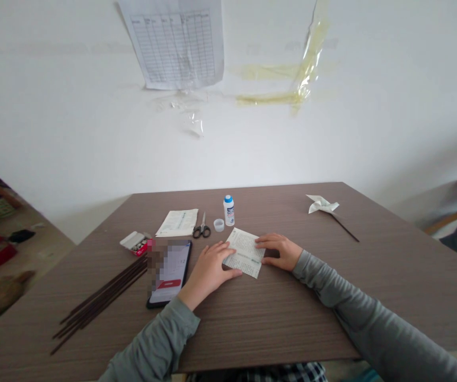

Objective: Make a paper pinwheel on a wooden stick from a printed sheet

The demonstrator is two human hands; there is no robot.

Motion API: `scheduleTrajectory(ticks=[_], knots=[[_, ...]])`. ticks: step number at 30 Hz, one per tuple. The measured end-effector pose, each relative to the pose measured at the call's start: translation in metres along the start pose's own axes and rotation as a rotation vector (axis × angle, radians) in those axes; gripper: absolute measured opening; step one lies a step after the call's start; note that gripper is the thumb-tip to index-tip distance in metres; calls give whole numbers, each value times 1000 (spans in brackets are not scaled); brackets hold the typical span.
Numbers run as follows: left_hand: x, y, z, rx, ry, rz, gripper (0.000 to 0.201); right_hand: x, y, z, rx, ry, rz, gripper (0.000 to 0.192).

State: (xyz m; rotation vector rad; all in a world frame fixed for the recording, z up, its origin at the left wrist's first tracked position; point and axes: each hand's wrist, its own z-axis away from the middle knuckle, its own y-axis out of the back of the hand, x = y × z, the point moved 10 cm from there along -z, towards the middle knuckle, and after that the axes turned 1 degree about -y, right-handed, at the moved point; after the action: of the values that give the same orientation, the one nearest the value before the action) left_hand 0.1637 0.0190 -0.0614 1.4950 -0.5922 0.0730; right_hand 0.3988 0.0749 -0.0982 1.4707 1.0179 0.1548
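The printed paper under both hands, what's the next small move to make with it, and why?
Probably run the right hand along the printed paper to press it flat. Both hands lie open on it, the left hand pinning its near edge, and the paper lies askew on the table. The scissors and glue bottle stand untouched behind it.

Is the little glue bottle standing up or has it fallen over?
Standing up. The glue bottle sits upright on the table, blue top pointing up, just behind the printed paper under both hands.

Matt wood-grain table (pixel 292 313); printed paper sheet (pixel 245 252).
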Motion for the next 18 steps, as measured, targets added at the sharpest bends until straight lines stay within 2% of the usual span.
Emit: scheduleTrajectory(ticks=[6,14,18], knots=[[5,2,0,31,-17,1,44,-3,0,1,-22,-22,59,42],[5,2,-4,46,-38,16,35,-1,1,2,78,103,19,59],[3,1,-5,61,-54,21,31,-3,0,4,96,138,-11,60]])
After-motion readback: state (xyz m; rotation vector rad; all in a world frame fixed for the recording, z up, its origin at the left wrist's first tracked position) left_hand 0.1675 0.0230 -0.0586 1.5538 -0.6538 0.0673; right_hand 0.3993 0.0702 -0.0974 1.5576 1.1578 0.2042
